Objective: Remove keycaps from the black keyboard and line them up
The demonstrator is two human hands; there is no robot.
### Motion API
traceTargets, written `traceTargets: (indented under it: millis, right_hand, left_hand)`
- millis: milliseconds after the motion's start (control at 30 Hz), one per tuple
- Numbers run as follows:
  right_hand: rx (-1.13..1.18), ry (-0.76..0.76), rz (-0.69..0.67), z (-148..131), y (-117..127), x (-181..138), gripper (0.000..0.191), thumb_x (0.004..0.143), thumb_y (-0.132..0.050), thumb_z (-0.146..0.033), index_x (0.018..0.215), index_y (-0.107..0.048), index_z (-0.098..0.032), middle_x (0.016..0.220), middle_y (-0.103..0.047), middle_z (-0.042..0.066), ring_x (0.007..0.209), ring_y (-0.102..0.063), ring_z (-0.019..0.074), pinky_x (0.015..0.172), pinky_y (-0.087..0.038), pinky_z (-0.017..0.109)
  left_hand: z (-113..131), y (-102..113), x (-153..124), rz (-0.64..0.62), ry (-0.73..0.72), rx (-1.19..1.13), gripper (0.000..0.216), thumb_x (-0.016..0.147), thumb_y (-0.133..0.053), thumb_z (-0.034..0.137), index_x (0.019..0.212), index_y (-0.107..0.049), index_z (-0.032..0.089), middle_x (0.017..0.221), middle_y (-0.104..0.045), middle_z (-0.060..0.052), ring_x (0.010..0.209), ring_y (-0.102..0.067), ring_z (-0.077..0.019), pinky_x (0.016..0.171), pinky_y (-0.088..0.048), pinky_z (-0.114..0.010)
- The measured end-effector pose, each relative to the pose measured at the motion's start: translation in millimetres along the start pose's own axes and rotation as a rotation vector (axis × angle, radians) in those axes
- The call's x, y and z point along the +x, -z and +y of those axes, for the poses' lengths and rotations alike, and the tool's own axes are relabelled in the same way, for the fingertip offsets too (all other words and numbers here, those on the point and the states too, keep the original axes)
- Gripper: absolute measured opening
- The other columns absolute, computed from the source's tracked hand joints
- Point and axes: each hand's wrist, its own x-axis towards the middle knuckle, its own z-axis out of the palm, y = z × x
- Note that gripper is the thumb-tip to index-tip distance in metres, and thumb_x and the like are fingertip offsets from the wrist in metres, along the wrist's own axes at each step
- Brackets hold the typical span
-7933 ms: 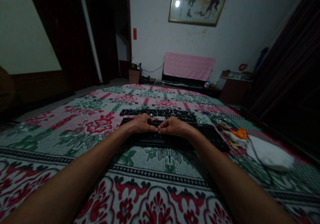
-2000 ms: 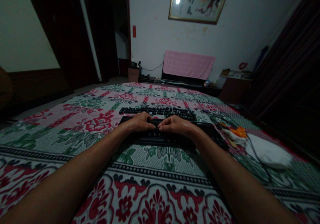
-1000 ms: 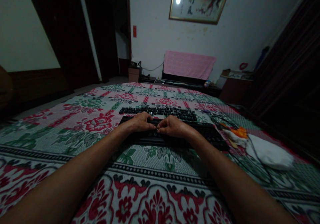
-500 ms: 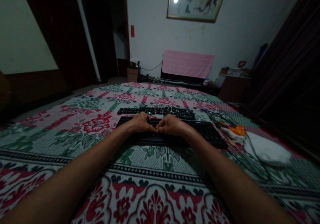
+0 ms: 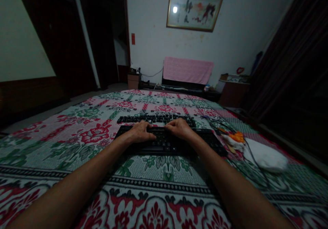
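Two black keyboards lie on a flowered bedspread [image 5: 84,133]. My left hand [image 5: 139,132] rests on the left half of the near keyboard [image 5: 170,144], its fingers bent and lying on the keys with nothing in them. Over the upper middle rows of the same keyboard sits my right hand [image 5: 180,128], fingers curved down onto the keys, and I see nothing held in it. A small gap of keys shows between the two hands. The far keyboard [image 5: 156,118] lies just beyond the fingertips, parallel to the near one.
A white and orange soft object [image 5: 263,155] lies right of the keyboards, with dark cables [image 5: 217,124] running across it. Beyond the bed stand a low unit covered by a pink cloth [image 5: 188,70] and a small brown cabinet [image 5: 232,92]. The room is dim.
My hands, which were pinched together at the middle of the near keyboard, have drawn apart along the keys. The camera has tilted up slightly.
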Motion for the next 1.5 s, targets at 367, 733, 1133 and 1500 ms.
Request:
traceTargets:
  millis: [367, 733, 1133, 1500]
  right_hand:
    - [-0.271, 0.037, 0.216, 39.1, -1.3, 15.7, 0.026, 0.074, -0.047, -0.028, 0.091, -0.066, -0.024, 0.093, -0.066, -0.001, 0.087, -0.058, 0.0146, 0.078, -0.04, 0.021]
    - [-0.379, -0.029, -0.057, 24.4, 0.6, 51.0, 0.031, 0.064, -0.059, -0.031, 0.094, -0.065, -0.027, 0.093, -0.066, -0.001, 0.087, -0.058, 0.0159, 0.074, -0.042, 0.02]
    - [-0.446, -0.059, -0.081, 18.2, -4.1, 56.4, 0.028, 0.062, -0.061, -0.034, 0.088, -0.067, -0.028, 0.087, -0.067, 0.001, 0.083, -0.059, 0.0182, 0.066, -0.042, 0.023]
    - [-0.43, -0.098, -0.114, 11.5, -3.2, 55.8, 0.025, 0.06, -0.062, -0.028, 0.083, -0.069, -0.022, 0.084, -0.066, 0.004, 0.077, -0.059, 0.0168, 0.066, -0.041, 0.022]
  left_hand:
    - [-5.2, -5.9, 4.2, 0.058, -0.057, -0.008, 0.049, 0.066, -0.048, 0.051, 0.106, -0.056, 0.022, 0.104, -0.056, -0.006, 0.096, -0.051, -0.0214, 0.083, -0.04, -0.03]
    - [-7.1, -8.2, 4.3, 0.067, -0.064, 0.003, 0.05, 0.064, -0.048, 0.053, 0.104, -0.056, 0.024, 0.105, -0.055, -0.006, 0.097, -0.05, -0.0229, 0.083, -0.041, -0.032]
    - [-5.8, -6.5, 1.5, 0.063, -0.069, 0.004, 0.052, 0.065, -0.048, 0.054, 0.108, -0.055, 0.024, 0.106, -0.055, -0.006, 0.098, -0.05, -0.023, 0.083, -0.04, -0.031]
    - [-5.4, -7.1, 2.5, 0.062, -0.06, -0.02, 0.052, 0.064, -0.05, 0.053, 0.107, -0.055, 0.024, 0.106, -0.055, -0.006, 0.099, -0.05, -0.0242, 0.082, -0.04, -0.031]
